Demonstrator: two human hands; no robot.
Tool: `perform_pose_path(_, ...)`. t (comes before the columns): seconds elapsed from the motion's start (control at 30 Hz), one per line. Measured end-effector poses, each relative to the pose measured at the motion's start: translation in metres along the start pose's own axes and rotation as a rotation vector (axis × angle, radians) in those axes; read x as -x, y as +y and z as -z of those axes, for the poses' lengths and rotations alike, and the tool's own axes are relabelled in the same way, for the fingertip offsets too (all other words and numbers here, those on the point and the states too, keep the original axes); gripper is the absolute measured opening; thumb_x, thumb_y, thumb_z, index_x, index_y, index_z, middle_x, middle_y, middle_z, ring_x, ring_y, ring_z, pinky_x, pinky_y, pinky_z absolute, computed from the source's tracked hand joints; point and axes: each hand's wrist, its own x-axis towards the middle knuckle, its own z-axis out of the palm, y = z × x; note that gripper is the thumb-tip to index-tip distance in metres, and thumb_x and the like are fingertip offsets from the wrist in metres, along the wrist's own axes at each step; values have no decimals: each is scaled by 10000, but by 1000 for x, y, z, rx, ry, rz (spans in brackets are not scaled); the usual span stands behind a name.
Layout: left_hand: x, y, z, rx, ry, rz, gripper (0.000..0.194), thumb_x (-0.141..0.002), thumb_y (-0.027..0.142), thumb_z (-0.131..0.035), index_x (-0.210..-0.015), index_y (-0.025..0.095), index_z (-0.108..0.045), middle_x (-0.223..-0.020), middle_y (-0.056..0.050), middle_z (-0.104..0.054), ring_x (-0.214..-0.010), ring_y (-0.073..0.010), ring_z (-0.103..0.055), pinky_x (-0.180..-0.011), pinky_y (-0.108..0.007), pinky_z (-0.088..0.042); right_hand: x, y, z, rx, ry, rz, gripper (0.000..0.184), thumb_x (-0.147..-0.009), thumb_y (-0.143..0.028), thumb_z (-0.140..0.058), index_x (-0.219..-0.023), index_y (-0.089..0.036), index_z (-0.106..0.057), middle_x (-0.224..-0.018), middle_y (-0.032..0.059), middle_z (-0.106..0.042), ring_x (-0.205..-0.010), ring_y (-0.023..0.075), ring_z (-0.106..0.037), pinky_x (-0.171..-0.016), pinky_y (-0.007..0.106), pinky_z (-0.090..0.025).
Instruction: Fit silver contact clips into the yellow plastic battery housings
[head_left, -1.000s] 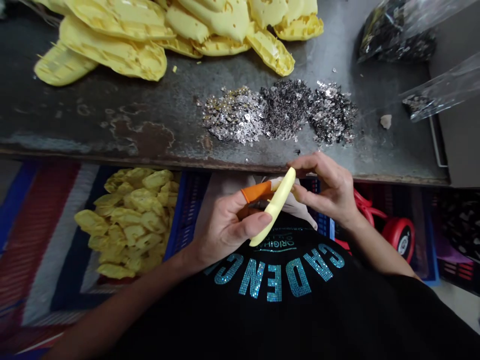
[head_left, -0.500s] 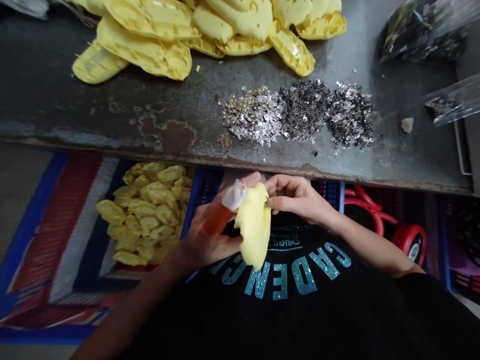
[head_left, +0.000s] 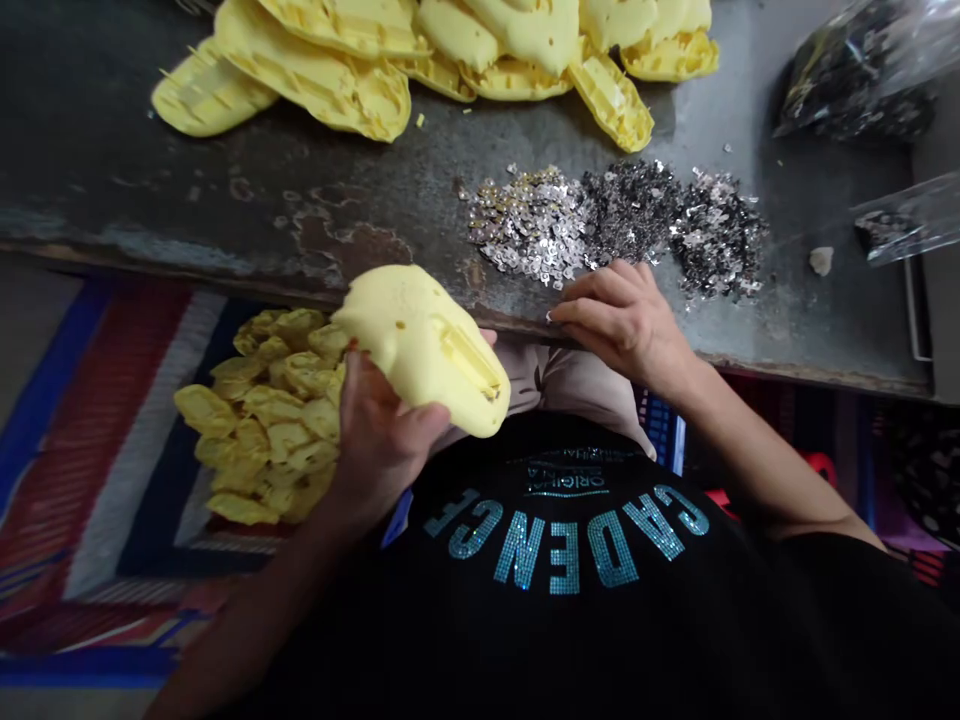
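Sequins (head_left: 532, 225) on rust-stained metal table (head_left: 187, 190); striped rug (head_left: 90, 480) below.

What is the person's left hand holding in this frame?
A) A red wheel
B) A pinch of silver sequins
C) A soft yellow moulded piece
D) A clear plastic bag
C: the left hand grips the soft yellow moulded piece from below, with the piece rising above the palm.
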Motion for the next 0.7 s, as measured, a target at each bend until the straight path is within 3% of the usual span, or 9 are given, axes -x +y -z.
perform_pose_path(0.07, -4, 4, -6, -19, 54, -170, 824, -865, 577, -879, -1584, 272, -616, -1542, 31, -746, -1671, -400, -397, -1226, -404, -511, -8, 14, -6, 120, -58, 100, 198, -1152, -320, -593, -1128, -288, -787, -1149, 39, -801, -1013, 229, -606, -907, 426, -415)
perform_pose_path(0.1, -6, 5, -8, -17, 49, -188, 781, -900, 581, -846, -1571, 244, -631, -1469, 6, -788, -1628, -404, -474, -1202, -415, -539, -11, 18, -10, 146, -86, 126, 213, -1159, -315, -572, -1107, -276, -775, -1125, 42, -794, -1001, 229, -596, -896, 422, -407)
perform_pose_path(0.23, -12, 2, -15, 123, -41, -12, 803, -871, 599, -860, -1541, 205, -663, -1380, -131, -829, -1363, -431, -739, -1035, -472, -676, -22, 15, -15, 124, -122, 122, 283, -1175, -288, -493, -1012, -225, -714, -1024, 70, -759, -958, 240, -600, -877, 419, -437)
perform_pose_path(0.3, -14, -2, -19, 173, -27, 72, 810, -843, 580, -884, -1521, 187, -678, -1429, -182, -801, -1345, -467, -745, -961, -495, -707, -25, 5, -6, -64, -86, 86, 240, -1168, -267, -502, -1038, -214, -696, -1025, 64, -756, -955, 225, -640, -874, 399, -482)
perform_pose_path(0.43, -18, -5, -33, 216, -37, 189, 740, -869, 550, -852, -1497, 196, -688, -1512, -164, -757, -1407, -501, -702, -950, -540, -709, -27, -16, 29, -567, -72, -10, 132, -1121, -281, -650, -1056, -196, -727, -990, 13, -770, -885, 150, -712, -796, 304, -543)
perform_pose_path(0.53, -20, -3, -41, 176, -103, 242, 805, -896, 628, -780, -1543, 173, -632, -1416, -181, -800, -1196, -461, -815, -752, -428, -714, -30, -22, 50, -721, -149, -51, 122, -1077, -290, -733, -999, -206, -774, -941, -11, -789, -853, 137, -739, -776, 285, -576)
perform_pose_path(0.6, -22, -2, -44, 125, -175, 289, 875, -921, 700, -691, -1593, 153, -571, -1289, -186, -839, -987, -410, -863, -572, -313, -641, -34, -21, 57, -776, -204, -71, 94, -1051, -282, -768, -984, -219, -789, -922, -18, -806, -844, 136, -760, -783, 283, -608)
perform_pose_path(0.7, -24, -1, -46, 104, -242, 333, 887, -976, 704, -600, -1647, 134, -491, -1161, -180, -861, -863, -373, -866, -487, -248, -571, -42, -15, 63, -840, -285, -98, 97, -965, -321, -882, -963, -271, -799, -870, -34, -826, -794, 136, -763, -741, 267, -630)
